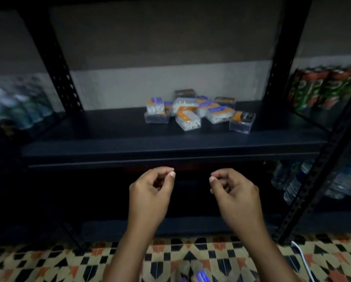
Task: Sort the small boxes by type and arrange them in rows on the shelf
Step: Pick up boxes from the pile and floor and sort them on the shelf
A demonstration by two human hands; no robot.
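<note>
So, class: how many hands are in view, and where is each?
2. The left hand and the right hand hover side by side below the shelf edge, fingers curled, holding nothing.

Clear small boxes [199, 110] with orange and purple labels on a dark navy shelf [109, 135].
Right of the shelf, green and red cans [321, 88]; below it, floor tiles [48, 261] patterned black, cream and orange.

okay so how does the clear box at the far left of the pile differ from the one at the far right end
The far-left box lies low and flat with another box standing on it; the far-right box stands taller with nothing on top. The far-right box shows an orange and dark label, the far-left box shows none. Both are clear plastic, resting on the dark shelf.
</note>
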